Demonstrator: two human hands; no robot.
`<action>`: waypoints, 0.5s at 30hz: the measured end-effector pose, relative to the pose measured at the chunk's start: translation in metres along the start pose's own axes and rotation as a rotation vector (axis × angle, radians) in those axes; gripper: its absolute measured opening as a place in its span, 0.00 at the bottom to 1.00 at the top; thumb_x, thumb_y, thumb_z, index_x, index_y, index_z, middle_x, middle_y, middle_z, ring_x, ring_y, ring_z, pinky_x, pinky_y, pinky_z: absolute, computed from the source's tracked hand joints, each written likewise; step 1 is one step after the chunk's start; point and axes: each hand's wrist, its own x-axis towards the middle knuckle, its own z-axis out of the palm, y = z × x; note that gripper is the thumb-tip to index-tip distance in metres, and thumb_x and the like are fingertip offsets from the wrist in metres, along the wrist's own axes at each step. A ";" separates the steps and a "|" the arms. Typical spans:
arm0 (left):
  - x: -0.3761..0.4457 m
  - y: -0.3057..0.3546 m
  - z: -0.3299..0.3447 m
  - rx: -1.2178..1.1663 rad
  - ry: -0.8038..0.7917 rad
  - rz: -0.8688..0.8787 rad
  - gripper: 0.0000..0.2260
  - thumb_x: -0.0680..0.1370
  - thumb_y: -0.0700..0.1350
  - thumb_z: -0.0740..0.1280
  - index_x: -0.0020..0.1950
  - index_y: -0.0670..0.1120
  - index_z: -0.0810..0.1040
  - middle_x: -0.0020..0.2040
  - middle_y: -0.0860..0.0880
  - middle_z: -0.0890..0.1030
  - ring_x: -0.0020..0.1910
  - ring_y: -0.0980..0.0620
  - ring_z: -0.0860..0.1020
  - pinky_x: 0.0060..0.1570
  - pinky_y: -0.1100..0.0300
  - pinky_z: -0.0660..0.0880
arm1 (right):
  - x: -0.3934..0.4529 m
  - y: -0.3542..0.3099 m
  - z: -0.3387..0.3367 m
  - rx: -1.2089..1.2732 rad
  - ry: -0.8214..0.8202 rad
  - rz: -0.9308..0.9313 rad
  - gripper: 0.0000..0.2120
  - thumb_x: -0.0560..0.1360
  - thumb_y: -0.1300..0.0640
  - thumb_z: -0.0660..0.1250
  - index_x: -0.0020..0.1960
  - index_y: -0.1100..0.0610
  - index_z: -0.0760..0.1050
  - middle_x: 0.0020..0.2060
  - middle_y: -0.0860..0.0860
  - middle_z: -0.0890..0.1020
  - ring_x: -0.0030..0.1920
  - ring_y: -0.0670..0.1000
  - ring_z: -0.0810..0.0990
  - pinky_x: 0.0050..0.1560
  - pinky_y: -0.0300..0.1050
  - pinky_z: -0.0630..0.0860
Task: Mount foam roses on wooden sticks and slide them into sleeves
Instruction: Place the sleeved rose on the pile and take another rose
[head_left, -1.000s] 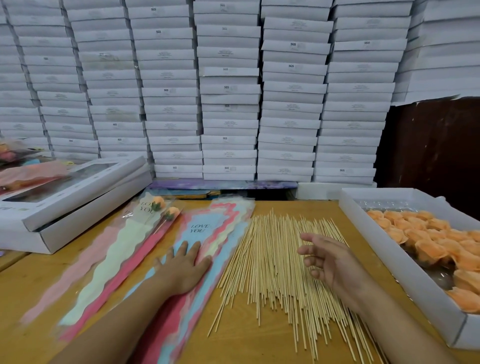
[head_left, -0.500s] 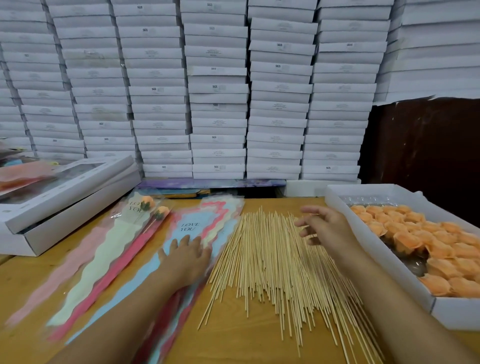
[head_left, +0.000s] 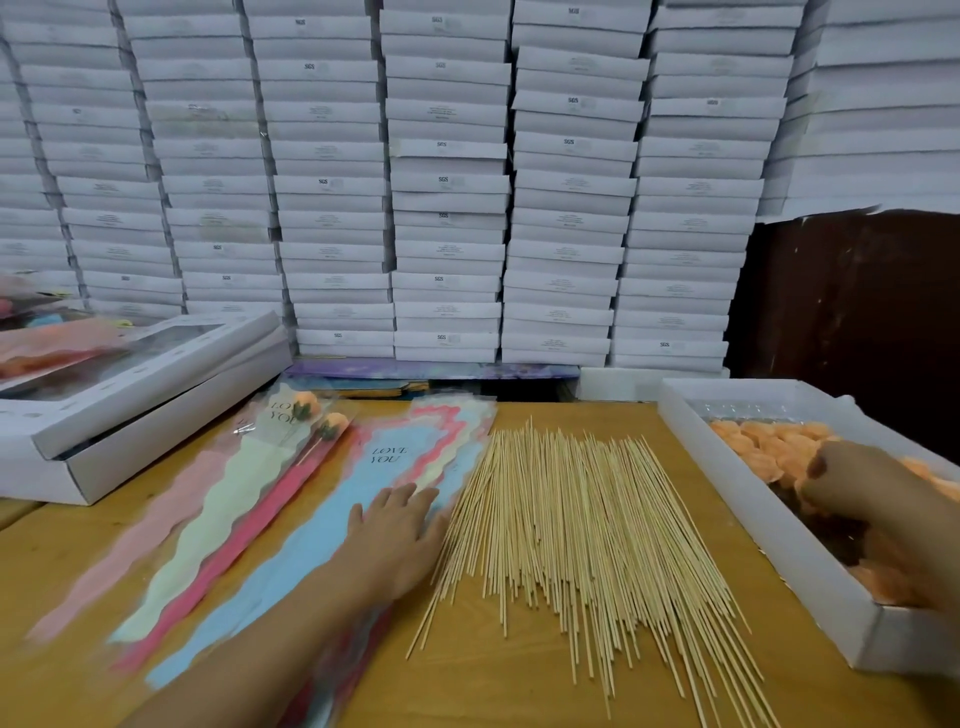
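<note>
Many wooden sticks (head_left: 582, 525) lie in a flat pile on the table (head_left: 519, 686), just beside the fingertips of the left hand (head_left: 400, 535). That hand rests flat, fingers straight, on the blue sleeve (head_left: 332, 519). Far on the other side, the right hand (head_left: 857, 488) reaches into the white box (head_left: 769, 530) among the orange foam roses (head_left: 769, 441). Its fingers are curled; whether they hold a rose I cannot tell.

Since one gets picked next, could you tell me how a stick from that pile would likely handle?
The sticks look thin and round, so probably light and apt to roll. Being long and slender, one might snap if bent.
</note>
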 end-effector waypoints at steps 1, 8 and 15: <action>0.001 -0.001 -0.001 -0.003 0.006 -0.004 0.25 0.85 0.60 0.47 0.81 0.54 0.58 0.81 0.50 0.58 0.80 0.48 0.54 0.77 0.41 0.48 | 0.000 0.003 0.004 0.006 0.000 0.000 0.04 0.78 0.60 0.67 0.50 0.60 0.77 0.42 0.56 0.80 0.40 0.52 0.77 0.37 0.43 0.73; -0.001 0.004 -0.006 -0.055 0.032 0.008 0.23 0.85 0.56 0.52 0.80 0.52 0.62 0.79 0.50 0.63 0.78 0.48 0.61 0.76 0.44 0.56 | -0.001 0.009 0.009 -0.002 0.135 0.029 0.02 0.70 0.63 0.72 0.40 0.59 0.80 0.36 0.57 0.82 0.35 0.53 0.80 0.38 0.46 0.80; -0.008 0.035 -0.015 -0.249 0.145 0.158 0.23 0.82 0.52 0.64 0.76 0.52 0.67 0.75 0.53 0.69 0.73 0.53 0.68 0.70 0.60 0.62 | -0.023 -0.026 -0.033 0.072 0.254 -0.096 0.05 0.75 0.56 0.68 0.44 0.57 0.80 0.41 0.55 0.81 0.41 0.55 0.81 0.40 0.48 0.79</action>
